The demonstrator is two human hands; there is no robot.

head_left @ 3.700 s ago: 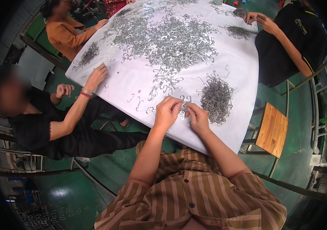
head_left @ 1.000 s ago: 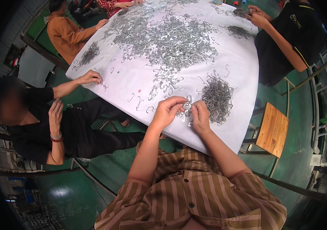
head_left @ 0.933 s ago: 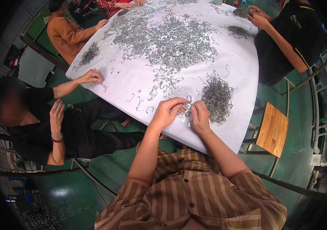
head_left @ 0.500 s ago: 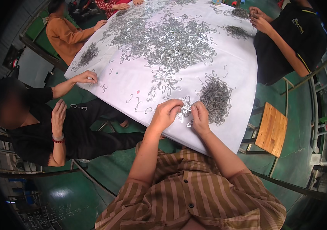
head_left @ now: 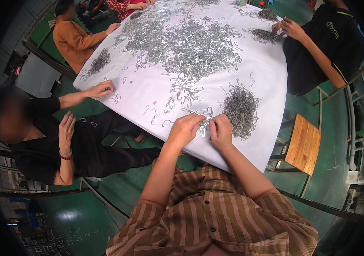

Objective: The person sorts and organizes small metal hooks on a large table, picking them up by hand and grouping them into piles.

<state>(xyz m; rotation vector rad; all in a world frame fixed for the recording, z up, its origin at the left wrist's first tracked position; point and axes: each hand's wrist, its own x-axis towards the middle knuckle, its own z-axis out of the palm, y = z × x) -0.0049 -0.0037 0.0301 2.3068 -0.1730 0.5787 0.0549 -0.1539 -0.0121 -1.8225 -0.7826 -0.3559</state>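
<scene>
Over the near edge of the table, my left hand (head_left: pixel 185 130) and my right hand (head_left: pixel 221 133) are close together, fingertips almost meeting. Both are closed in a pinch on small silver metal hooks (head_left: pixel 208 120); how many pieces lie in the fingers is partly hidden. Several shiny loose hooks lie under and just behind my fingertips. Right beside my right hand rises a dense heap of darker metal hooks (head_left: pixel 240 111). A thin trail of hooks (head_left: pixel 184 90) runs from my hands toward the big pile.
A broad pile of hooks (head_left: pixel 199 47) covers the middle of the white-covered table (head_left: pixel 267 145). Co-workers sit along both sides; one hand (head_left: pixel 101 88) rests at the left edge. A wooden stool (head_left: pixel 303 144) stands to the right. Smaller heaps (head_left: pixel 98 62) lie near other people.
My right hand has turned inward and come nearer my left, the gap between them narrowing. At the left, a co-worker's hand has shifted slightly inward over the table.
</scene>
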